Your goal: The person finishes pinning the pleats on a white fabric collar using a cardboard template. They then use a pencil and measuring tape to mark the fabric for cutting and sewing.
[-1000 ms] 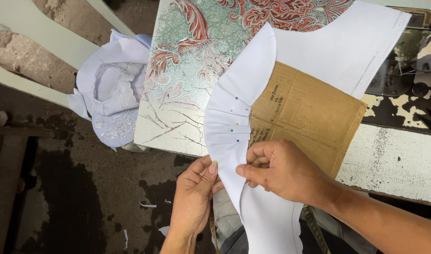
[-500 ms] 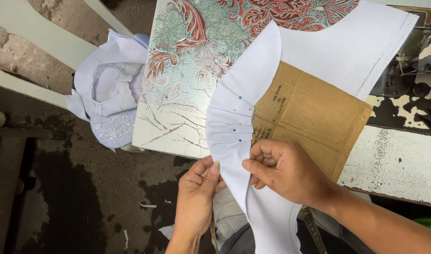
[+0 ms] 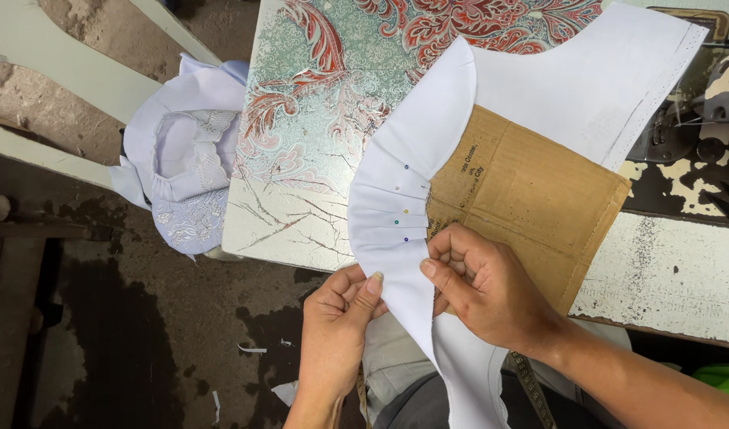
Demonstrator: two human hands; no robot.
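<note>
Pleating stage: my left hand and right hand both pinch the curved white fabric strip, lying over a brown cardboard piece on the patterned table. Coloured-head pins hold earlier pleats; the next fold probably needs even spacing.

Two hands, the left hand and the right hand, pinch one white pleated fabric strip. Three pins show in it. One cardboard sheet, one patterned board, one pale garment heap.
</note>
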